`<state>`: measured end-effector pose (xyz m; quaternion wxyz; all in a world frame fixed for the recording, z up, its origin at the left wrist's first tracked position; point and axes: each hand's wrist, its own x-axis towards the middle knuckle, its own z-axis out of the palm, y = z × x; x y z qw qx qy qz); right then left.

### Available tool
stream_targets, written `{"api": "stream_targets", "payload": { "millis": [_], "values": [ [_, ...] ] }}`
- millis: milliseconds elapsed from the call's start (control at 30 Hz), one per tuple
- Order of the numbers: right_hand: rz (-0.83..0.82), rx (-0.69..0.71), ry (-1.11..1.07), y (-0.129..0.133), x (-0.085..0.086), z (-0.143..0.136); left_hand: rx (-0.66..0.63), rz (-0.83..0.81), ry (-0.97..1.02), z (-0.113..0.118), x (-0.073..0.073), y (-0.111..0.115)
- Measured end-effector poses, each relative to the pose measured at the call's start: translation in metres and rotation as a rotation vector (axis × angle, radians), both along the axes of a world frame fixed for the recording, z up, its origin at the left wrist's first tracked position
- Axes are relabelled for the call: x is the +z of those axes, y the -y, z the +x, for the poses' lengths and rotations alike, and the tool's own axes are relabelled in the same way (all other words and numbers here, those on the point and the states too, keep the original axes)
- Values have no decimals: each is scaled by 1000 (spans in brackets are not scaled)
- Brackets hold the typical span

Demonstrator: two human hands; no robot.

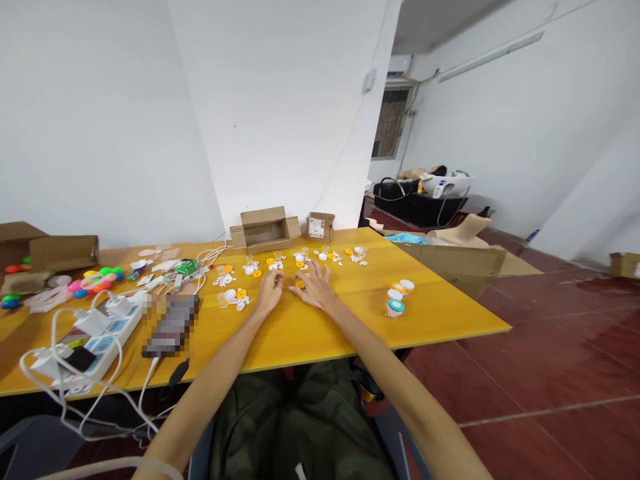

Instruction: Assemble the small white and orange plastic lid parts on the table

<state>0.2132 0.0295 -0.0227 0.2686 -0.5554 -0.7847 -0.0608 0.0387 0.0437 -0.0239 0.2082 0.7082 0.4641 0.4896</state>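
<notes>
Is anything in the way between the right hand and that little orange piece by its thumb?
Nothing visible stands between the right hand and the orange piece; whether they touch is too small to tell. The left hand is off to one side, and small white parts lie farther back.

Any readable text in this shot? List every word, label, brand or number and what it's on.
None legible.
Small carton: white label with dark print, too small to read.
Power strip: bluish markings, too small to read.
Phone-like device: pixelated, nothing readable.
White bottle by the basin: too small to tell.
</notes>
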Motion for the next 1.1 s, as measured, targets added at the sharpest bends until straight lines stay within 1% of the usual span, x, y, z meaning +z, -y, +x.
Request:
{"api": "stream_targets", "payload": {
  "millis": [200,367,600,833,1100],
  "values": [
    [-189,-133,-42,1,5,-1,59,60,49,0,2,2],
    [-271,-147,-43,4,12,-1,70,86,62,0,7,5],
    [-294,-96,12,13,21,-1,69,59,-21,3,8,8],
    [-265,-122,49,10,18,-1,40,48,-143,3,8,11],
    [-288,-115,65,5,19,7,-8,-33,-277,4,7,13]
  ]
}}
